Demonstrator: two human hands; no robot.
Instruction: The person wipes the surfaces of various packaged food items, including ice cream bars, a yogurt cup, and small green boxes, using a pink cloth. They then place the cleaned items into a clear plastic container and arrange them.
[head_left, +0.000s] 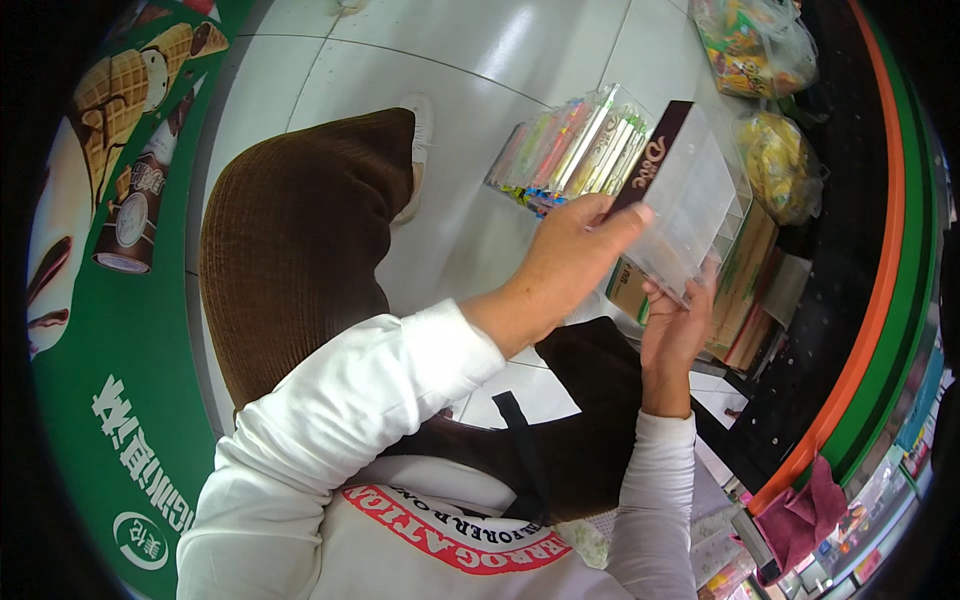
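Note:
A clear plastic display box (686, 195) with inner dividers and a dark brown Dove strip along one edge is held tilted in front of me. My left hand (589, 262) grips its near left edge, with the thumb on the brown strip. My right hand (682, 319) supports the lower corner from beneath, fingers against the clear plastic. No contents can be made out in the box. Past my left hand, on the tiled floor, a clear container (570, 150) holds a row of several colourful flat packets.
Cardboard boxes (750, 277) stand under the box at right. Plastic bags of packaged goods (757, 49) and a yellow-filled bag (780, 169) lie beside the black base with an orange and green rim. A pink cloth (806, 517) hangs lower right. A green ice-cream cabinet (150, 322) stands left.

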